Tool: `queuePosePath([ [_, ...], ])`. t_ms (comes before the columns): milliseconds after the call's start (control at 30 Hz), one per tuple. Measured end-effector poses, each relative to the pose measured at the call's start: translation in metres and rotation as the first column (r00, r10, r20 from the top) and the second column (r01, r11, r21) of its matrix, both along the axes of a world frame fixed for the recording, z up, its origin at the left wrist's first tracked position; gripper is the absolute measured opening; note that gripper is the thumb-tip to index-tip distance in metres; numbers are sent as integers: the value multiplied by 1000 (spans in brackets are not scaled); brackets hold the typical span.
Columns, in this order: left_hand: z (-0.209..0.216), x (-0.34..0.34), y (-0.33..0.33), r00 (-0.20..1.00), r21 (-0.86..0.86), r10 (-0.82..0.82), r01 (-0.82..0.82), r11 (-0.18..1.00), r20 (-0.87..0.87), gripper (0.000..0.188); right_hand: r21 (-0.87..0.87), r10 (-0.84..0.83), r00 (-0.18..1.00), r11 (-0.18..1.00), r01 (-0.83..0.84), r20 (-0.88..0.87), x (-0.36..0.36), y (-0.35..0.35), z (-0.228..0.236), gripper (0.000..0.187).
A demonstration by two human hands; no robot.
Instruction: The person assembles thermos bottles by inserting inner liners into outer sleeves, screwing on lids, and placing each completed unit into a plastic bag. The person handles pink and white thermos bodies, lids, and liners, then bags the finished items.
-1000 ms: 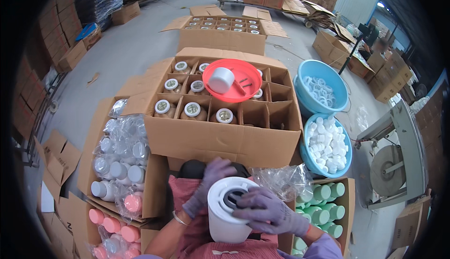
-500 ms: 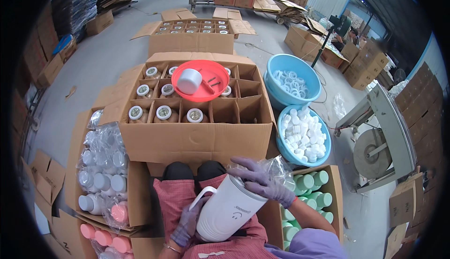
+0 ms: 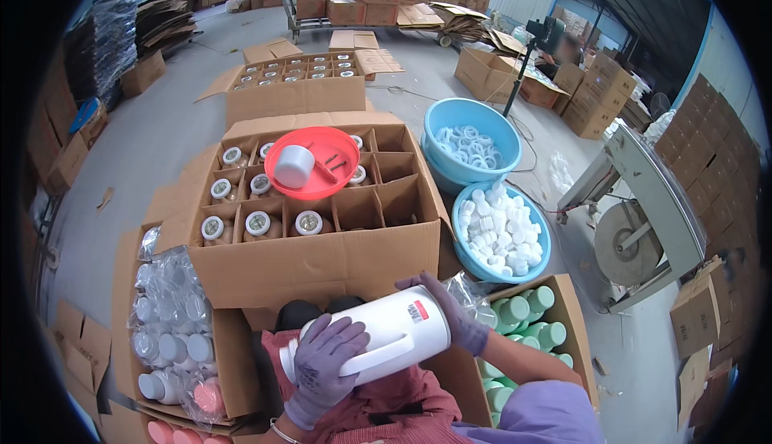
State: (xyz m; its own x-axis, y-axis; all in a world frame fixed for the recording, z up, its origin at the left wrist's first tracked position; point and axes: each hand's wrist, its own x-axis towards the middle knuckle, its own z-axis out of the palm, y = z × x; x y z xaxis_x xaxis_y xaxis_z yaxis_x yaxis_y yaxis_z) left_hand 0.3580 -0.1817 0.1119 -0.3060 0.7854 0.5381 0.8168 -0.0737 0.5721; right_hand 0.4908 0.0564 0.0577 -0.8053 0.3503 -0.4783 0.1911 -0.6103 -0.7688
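1. A white jug (image 3: 402,327) was held nearly on its side in the lower middle of the frame, above the lap, its right end tilted higher than its left.
2. The left hand (image 3: 328,363) was clamped on the jug's left part, its fingers spread over the curved wall beside the handle (image 3: 376,357).
3. The right hand (image 3: 457,315) was closed about the right end, the fingers hooked over its upper edge; the forearm was slanted in from the lower right.
4. Both hands were covered by thin grey-purple gloves. A smooth, cylindrical body was shown by the jug, with a small red-and-white label (image 3: 419,310) near its right end.
5. The lap was covered by a reddish apron (image 3: 366,412), and the right upper arm by a purple sleeve (image 3: 527,413).
6. Above the hands, a divided carton (image 3: 322,267) was partly filled with white-rimmed vessels and topped by a round red tray (image 3: 322,140) bearing a white cup (image 3: 294,166).
7. Right of centre, white rings (image 3: 470,148) and white caps (image 3: 498,231) were held in blue basins (image 3: 434,164).
8. Green-capped bottles (image 3: 515,310) were boxed at lower right; clear plastic (image 3: 173,283) was draped over bottles at left.
9. The grey floor (image 3: 161,138) was bordered by stacked cartons.
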Motion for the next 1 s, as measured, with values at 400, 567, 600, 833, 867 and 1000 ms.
queuePosePath([
  [400, -27, -12, -3, 970, 63, 91, -108, 992, 225, 33, 318, 178, 983, 935, -156, -42, -15, -6, 33, 54],
  [567, -69, 10, -36, 588, 37, 144, -284, 958, 796, 37, 788, 569, 822, 521, -327, -35, -38, 5, 49, 68],
  [600, -71, 12, -44, 452, 23, 113, -284, 959, 885, 42, 803, 615, 786, 501, -323, -67, -42, 3, 52, 72],
  [833, -38, -25, -73, 597, -516, 315, 198, 833, 738, 92, 977, 863, 503, 70, -199, 41, -46, -46, 5, 94],
  [867, -35, -30, -79, 503, -456, 252, 337, 824, 827, 84, 992, 865, 492, -44, -121, 98, -48, -56, 16, 92],
  [1000, -28, -40, -104, 626, -510, 105, 512, 691, 773, 67, 988, 928, 365, -124, 95, 82, -38, -100, 76, 76],
])
